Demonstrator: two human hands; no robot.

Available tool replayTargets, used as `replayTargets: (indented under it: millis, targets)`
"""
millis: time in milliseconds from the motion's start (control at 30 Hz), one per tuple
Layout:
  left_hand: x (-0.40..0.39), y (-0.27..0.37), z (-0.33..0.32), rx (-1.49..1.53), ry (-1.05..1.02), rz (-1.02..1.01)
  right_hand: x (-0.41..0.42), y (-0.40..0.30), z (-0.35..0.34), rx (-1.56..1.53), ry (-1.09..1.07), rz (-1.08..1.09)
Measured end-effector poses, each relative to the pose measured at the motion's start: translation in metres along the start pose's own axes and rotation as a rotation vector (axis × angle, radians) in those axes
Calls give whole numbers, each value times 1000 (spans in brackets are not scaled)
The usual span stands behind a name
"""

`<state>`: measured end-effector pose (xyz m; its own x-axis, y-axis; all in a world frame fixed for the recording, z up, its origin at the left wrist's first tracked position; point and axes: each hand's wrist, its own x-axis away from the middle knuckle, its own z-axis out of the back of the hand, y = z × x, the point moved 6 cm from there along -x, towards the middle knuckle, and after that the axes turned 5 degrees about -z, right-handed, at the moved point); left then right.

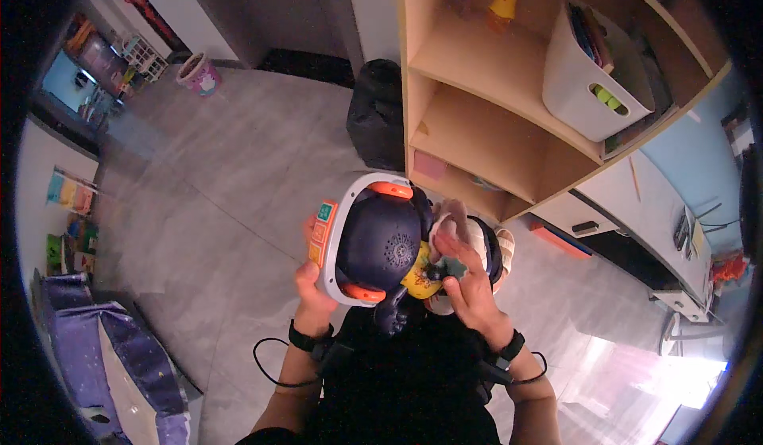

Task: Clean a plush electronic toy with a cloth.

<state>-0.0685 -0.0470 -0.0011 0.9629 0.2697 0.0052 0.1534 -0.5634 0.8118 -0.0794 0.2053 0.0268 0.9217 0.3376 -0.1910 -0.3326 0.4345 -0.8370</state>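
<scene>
Before my body a child's toy with a dark blue rounded shell (378, 239) is held up. A grey-white handle frame (331, 248) with orange joints arches around it, and an orange button panel (322, 234) sits on the frame. My left hand (315, 284) grips that frame at the panel. A yellow part (422, 278) with dark marks shows on the toy's right side. There my right hand (474, 287) holds a pale pinkish cloth (450, 221) close to the toy. A grey-green piece (452, 267) shows between its thumb and fingers; whether it belongs to the cloth cannot be told.
A wooden shelf unit (477, 111) with a white bin (590, 87) stands ahead on the right. Beside it is a black bag-like object (377, 117). A white cabinet (644, 206) lies right, a purple fabric item (113, 355) left, a pink bucket (201, 76) far left.
</scene>
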Motion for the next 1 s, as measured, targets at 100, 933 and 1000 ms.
replayTargets:
  millis: [100, 933, 1000]
  targets:
    - [0, 2, -5, -45, -10, -8, 8, 3, 4, 11, 9, -42]
    - [-4, 9, -23, -17, -68, -62, -21, -38, 5, -7, -67, 86]
    - [-2, 1, -9, -15, -24, -20, -21, -38, -1, 0, -94, 126]
